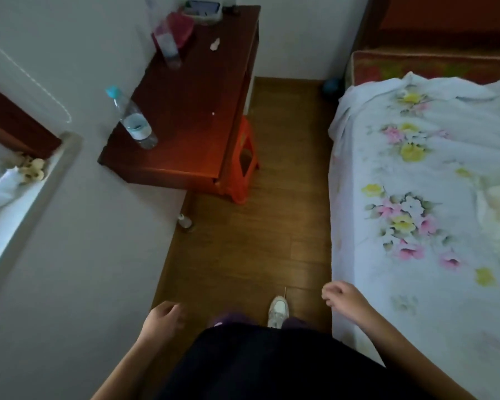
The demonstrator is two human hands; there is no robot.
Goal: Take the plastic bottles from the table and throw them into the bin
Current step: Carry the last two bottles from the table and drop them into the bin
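since both hands are down low with nothing in them, no bottle has been picked up yet. the left hand [163, 317] sits at about 7 o'clock in view, fingers loosely curled and holding nothing; the right hand [342, 295] is at about 5 o'clock, also half-curled and empty, just beside the edge of the bed [416, 197].

the targets are up on the desk [197, 116] at around 11 o'clock. the clear bottle [133, 119] with the blue cap stands right at the near-left corner, close to the wall edge, and looks tilted in this wide lens. the pink-label bottle [168, 39] is further back toward 12 o'clock, a bit blurred, next to some clutter i can't make out.

what could go wrong, my guess: that near bottle is so close to the corner that a sloppy reach could knock it off between the desk and the wall. also there's an orange stool [243, 160] tucked under the desk's right side and a small bottle-ish thing on the floor [243, 241] by the desk leg, both easy to kick in such a narrow gap. and i can't see any bin in view, so carrying the bottles means turning round in tight space.

the desk is dark reddish wood, mostly bare. wood-look floor, white walls, floral sheet on the bed at 3 o'clock.
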